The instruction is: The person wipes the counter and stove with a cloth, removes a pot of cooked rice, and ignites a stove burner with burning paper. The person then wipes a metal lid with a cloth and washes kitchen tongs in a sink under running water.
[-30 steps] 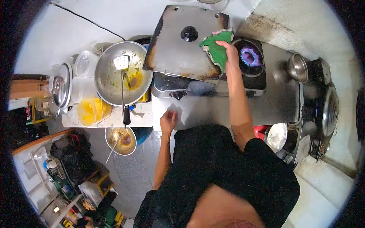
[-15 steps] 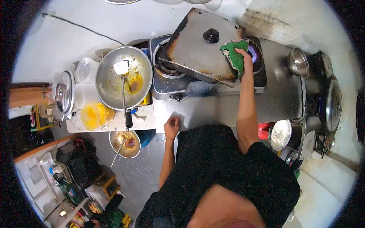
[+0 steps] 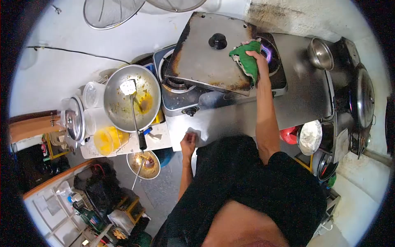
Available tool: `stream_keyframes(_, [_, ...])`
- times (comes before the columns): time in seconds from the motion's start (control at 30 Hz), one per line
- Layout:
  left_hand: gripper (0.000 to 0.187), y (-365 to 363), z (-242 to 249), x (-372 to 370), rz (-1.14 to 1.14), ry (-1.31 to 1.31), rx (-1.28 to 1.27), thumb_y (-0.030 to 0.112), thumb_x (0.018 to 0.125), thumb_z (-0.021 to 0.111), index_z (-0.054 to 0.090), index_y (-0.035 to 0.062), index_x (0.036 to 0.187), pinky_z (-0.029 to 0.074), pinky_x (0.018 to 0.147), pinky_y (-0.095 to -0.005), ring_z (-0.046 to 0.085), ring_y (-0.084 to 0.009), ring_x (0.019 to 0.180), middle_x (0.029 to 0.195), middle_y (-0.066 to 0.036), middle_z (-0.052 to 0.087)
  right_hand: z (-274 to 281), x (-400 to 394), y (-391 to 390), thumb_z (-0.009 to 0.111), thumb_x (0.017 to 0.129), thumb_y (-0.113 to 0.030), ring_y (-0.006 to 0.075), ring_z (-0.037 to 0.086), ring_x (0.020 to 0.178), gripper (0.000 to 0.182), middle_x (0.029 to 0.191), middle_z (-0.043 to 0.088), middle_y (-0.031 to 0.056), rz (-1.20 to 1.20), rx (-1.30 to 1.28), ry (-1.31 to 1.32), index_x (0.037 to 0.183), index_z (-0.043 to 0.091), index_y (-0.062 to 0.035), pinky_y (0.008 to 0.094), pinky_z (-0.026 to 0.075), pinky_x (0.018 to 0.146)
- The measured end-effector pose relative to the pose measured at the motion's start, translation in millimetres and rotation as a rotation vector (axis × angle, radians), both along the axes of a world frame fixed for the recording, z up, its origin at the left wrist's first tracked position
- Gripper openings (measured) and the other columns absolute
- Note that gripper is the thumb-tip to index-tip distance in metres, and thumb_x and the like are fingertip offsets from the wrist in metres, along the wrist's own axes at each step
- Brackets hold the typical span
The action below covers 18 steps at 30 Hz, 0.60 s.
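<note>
My right hand grips a green cloth wrapped over the right edge of a large square metal lid with a black knob. The lid is held tilted above the left burner of a two-burner gas stove. A blue flame burns on the right burner, just behind the cloth. My left hand rests with curled fingers on the front edge of the steel counter, holding nothing that I can see.
A greasy wok with a spatula sits left of the stove. Plastic tubs, a pot lid and a bowl are nearby. Steel pots stand at the right. Wire strainers hang on the wall.
The lid in my right hand has shifted over the stove, now leaning above the left burner with the right flame partly uncovered. My left hand stays on the counter edge.
</note>
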<state>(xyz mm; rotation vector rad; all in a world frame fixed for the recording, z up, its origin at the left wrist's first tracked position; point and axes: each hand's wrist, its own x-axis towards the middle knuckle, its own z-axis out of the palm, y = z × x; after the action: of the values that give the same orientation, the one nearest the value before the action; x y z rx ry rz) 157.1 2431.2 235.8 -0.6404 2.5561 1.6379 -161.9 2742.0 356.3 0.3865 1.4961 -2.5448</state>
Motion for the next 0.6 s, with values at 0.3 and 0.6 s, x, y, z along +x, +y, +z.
stream_keyframes(0.3, [0.018, -2.6, -12.7, -2.0, -0.05, 0.004, 0.015, 0.018, 0.084, 0.062, 0.062, 0.0, 0.086, 0.048, 0.062, -0.0276, 0.06, -0.0146, 0.064, 0.07, -0.009, 0.064, -0.5, -3.9, -2.0, 0.066, 0.068, -0.017, 0.0164, 0.063, 0.08, 0.038, 0.096, 0.065, 0.0069, -0.003, -0.01, 0.128, 0.104, 0.063, -0.0053, 0.0271, 0.05, 0.071])
stream_keyframes(0.6, [0.017, -7.0, -17.8, 1.3, -0.015, -0.027, 0.031, 0.017, 0.084, 0.062, 0.063, -0.0002, 0.084, 0.047, 0.062, -0.0275, 0.059, -0.0135, 0.065, 0.071, -0.009, 0.064, -14.9, -26.2, 10.9, 0.062, 0.069, -0.009, 0.0194, 0.063, 0.081, 0.037, 0.098, 0.063, 0.0098, 0.076, 0.058, 0.061, 0.106, 0.059, -0.0017, 0.0283, 0.051, 0.071])
